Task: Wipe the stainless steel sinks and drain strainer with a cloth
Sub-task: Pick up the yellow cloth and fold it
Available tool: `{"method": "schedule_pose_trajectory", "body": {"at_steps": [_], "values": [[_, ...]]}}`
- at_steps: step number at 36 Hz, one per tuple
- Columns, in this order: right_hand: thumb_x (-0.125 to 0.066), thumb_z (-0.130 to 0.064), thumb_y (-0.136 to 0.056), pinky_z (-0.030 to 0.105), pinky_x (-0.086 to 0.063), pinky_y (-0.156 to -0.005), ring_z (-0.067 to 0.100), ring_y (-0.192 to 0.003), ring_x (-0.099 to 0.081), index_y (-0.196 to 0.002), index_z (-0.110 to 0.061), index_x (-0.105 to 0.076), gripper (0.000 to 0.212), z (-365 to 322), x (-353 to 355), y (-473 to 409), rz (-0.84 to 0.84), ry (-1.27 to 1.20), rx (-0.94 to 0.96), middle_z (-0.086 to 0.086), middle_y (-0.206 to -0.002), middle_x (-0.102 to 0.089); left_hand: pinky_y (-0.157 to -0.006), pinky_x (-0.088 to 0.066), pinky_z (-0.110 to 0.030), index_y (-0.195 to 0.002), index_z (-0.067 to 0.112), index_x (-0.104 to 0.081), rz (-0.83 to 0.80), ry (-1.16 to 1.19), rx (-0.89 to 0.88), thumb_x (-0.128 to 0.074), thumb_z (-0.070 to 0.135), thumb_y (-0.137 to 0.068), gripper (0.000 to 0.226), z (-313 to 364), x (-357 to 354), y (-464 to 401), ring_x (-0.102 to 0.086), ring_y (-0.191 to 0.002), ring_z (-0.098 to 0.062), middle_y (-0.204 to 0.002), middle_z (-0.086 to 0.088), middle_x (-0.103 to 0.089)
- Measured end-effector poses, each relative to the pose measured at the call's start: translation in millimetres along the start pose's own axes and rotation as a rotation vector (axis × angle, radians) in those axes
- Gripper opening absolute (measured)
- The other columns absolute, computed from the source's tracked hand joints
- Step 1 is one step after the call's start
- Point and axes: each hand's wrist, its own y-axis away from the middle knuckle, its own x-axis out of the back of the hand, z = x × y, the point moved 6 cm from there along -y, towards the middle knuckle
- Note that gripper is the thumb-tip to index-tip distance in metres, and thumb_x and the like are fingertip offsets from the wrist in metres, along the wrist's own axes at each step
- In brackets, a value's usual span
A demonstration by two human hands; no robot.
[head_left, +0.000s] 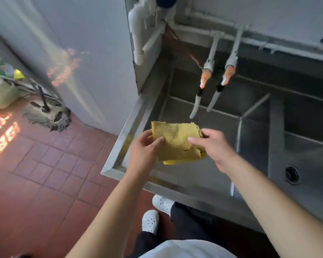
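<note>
Both forearms come up from the bottom w/ a yellow cloth (176, 141) held between them over the left sink (203, 175). Left hand (145, 152) pinches the cloth's left edge, thumb on top; right hand (215, 146) grips the right edge, fingers (195, 140) curled over it. Cloth's long side runs left-right, hanging above the basin floor, not touching steel yet. Drain strainer (292, 174) sits in the right sink (306, 155), so right hand's closer imo. Taps (211, 81) further back.
</note>
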Motion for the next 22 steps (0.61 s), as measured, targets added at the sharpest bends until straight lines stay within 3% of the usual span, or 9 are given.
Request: {"method": "schedule_pose_trajectory", "body": {"at_steps": [2,5,7,9,12,14,17,19,22], "values": [[-0.075,-0.008,-0.083,0.02,-0.057,-0.069,0.014,-0.081,-0.074,-0.087,-0.017,-0.077,0.009,10.4,18.7,31.7,0.054,-0.063,-0.03,0.002,-0.089,-0.078,-0.06,-0.052,-0.014,-0.101,0.029,-0.073,-0.048,-0.011,0.004,-0.075,0.021,-0.085,0.017,-3.3,-11.6,11.6,-0.072,-0.08,-0.004,-0.086,0.011,-0.076],[-0.073,-0.004,-0.084,0.023,-0.058,-0.076,0.019,-0.086,-0.074,-0.092,-0.012,-0.075,0.011,30.2,46.4,78.1,0.186,-0.143,-0.051,0.006,-0.092,-0.078,-0.067,-0.05,-0.022,-0.112,0.034,-0.057,-0.063,-0.04,0.005,-0.083,0.026,-0.077,0.044,-12.7,-34.0,29.4,-0.071,-0.082,-0.01,-0.087,0.003,-0.074],[-0.072,-0.002,-0.084,0.028,-0.058,-0.078,0.02,-0.085,-0.074,-0.093,-0.01,-0.074,0.012,42.4,64.2,108.6,0.314,-0.169,-0.055,0.007,-0.091,-0.078,-0.073,-0.054,-0.034,-0.113,0.043,-0.048,-0.204,-0.088,-0.061,-0.079,0.021,-0.081,0.05,-14.8,-61.3,44.4,-0.067,-0.078,-0.015,-0.085,-0.004,-0.071],[-0.072,0.001,-0.083,0.031,-0.058,-0.079,0.021,-0.084,-0.074,-0.093,-0.009,-0.074,0.014,51.4,82.9,139.1,0.438,-0.222,-0.04,0.008,-0.09,-0.078,-0.077,-0.055,-0.046,-0.11,0.045,-0.054,-0.421,-0.203,-0.15,-0.076,0.014,-0.082,0.047,-15.0,-94.5,63.4,-0.062,-0.074,-0.017,-0.082,-0.003,-0.066],[-0.071,0.004,-0.082,0.032,-0.057,-0.084,0.022,-0.088,-0.073,-0.093,-0.01,-0.075,0.018,59.3,116.0,182.0,0.596,-0.273,0.013,0.009,-0.094,-0.077,-0.088,-0.053,-0.044,-0.107,0.05,-0.061,-0.618,-0.513,-0.266,-0.079,0.029,-0.072,0.045,-15.3,-139.7,87.7,-0.06,-0.087,-0.014,-0.094,0.013,-0.063],[-0.071,0.005,-0.082,0.034,-0.057,-0.086,0.023,-0.09,-0.073,-0.095,-0.011,-0.075,0.021,63.8,138.0,210.3,0.671,-0.298,0.041,0.011,-0.097,-0.077,-0.097,-0.041,-0.038,-0.116,0.052,-0.059,-0.647,-0.77,-0.4,-0.076,0.04,-0.067,0.053,-11.2,-170.1,103.1,-0.059,-0.1,-0.016,-0.102,0.014,-0.064],[-0.07,0.005,-0.082,0.036,-0.058,-0.084,0.026,-0.091,-0.073,-0.096,-0.007,-0.075,0.02,71.9,170.7,249.4,0.763,-0.319,0.086,0.012,-0.096,-0.077,-0.084,-0.021,-0.031,-0.12,0.049,-0.06,-0.645,-1.008,-0.639,-0.075,0.039,-0.074,0.049,1.3,-218.3,134.1,-0.056,-0.111,-0.022,-0.107,0.01,-0.067],[-0.07,0.006,-0.083,0.03,-0.058,-0.076,0.021,-0.085,-0.073,-0.092,-0.009,-0.075,0.018,79.3,193.5,274.4,0.818,-0.354,0.117,0.009,-0.092,-0.077,-0.086,-0.022,-0.034,-0.12,0.048,-0.061,-0.643,-1.093,-0.78,-0.072,0.043,-0.078,0.044,4.6,-250.5,157.6,-0.049,-0.113,-0.026,-0.111,0.004,-0.06],[-0.069,0.002,-0.085,0.029,-0.058,-0.074,0.022,-0.087,-0.073,-0.092,-0.009,-0.075,0.015,92.0,231.3,310.0,0.88,-0.39,0.127,0.009,-0.092,-0.077,-0.103,-0.024,-0.041,-0.117,0.041,-0.062,-0.692,-1.108,-0.953,-0.071,0.043,-0.08,0.038,5.3,-299.0,194.5,-0.04,-0.115,-0.027,-0.117,0.0,-0.044]]}}
